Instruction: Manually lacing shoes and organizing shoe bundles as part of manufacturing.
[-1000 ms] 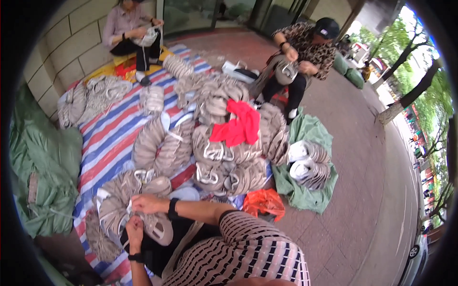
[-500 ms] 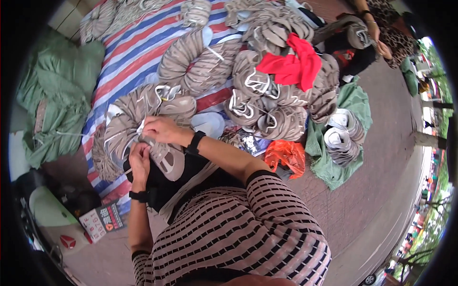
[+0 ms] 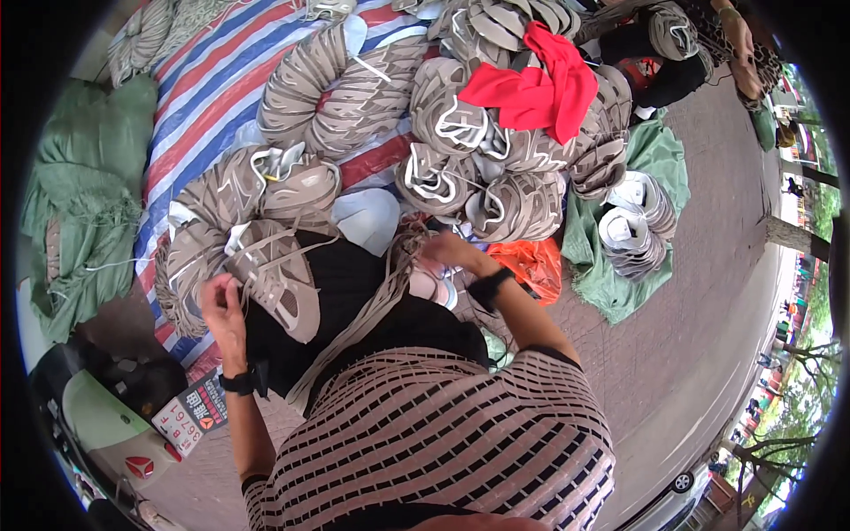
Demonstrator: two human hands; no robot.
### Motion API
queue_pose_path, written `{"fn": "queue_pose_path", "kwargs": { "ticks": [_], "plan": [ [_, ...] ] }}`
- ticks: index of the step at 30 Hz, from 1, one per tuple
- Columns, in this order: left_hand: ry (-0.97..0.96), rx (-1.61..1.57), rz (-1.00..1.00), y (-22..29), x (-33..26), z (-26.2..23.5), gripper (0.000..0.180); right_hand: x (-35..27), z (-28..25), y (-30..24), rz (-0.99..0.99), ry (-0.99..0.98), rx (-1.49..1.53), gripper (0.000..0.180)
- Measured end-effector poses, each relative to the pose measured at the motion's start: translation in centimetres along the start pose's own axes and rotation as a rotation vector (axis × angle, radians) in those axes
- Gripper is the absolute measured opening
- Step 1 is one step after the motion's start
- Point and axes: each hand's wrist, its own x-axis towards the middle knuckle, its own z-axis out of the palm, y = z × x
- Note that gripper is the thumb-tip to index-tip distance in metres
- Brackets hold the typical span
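Note:
A beige-brown shoe upper (image 3: 288, 301) lies over my left thigh, with flat beige laces trailing from its eyelets. Beside its left edge is my left hand (image 3: 223, 319), fingers curled together at the tips; what they pinch, if anything, is too small to make out. My right hand (image 3: 449, 254) reaches out to the right, blurred by motion, at a bunch of loose beige laces (image 3: 404, 252). Long strands of it hang across my black-clad lap. A coil of stacked shoe uppers (image 3: 212, 199) sits just past the one on my thigh. Pale insole-shaped pieces (image 3: 367, 221) lie between my hands.
A striped sheet (image 3: 208, 97) carries more coiled uppers (image 3: 341, 93), with a red cloth (image 3: 540, 88) on the right pile. An orange bag (image 3: 529, 270) and a green sack (image 3: 620, 296) lie at right. A scooter (image 3: 97, 416) stands lower left. Another person's hand (image 3: 744, 57) shows at upper right.
My right hand has left the shoe upper and moved right to the loose laces. My left hand has shifted left and down beside the upper. The whole view has shifted slightly.

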Motion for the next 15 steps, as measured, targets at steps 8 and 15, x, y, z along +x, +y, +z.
{"fn": "queue_pose_path", "kwargs": {
  "ticks": [8, 15],
  "plan": [
    [0.091, 0.02, -0.007, 2.7, 0.3, -0.1, 0.008, -1.8, 3.6, 14.3, 0.936, 0.381, 0.997, 0.032],
    [0.085, 0.092, -0.038, 3.9, -1.0, 1.4, 0.006, -0.1, 8.3, 23.8, 0.93, 0.425, -0.24, 0.072]
  ]
}}
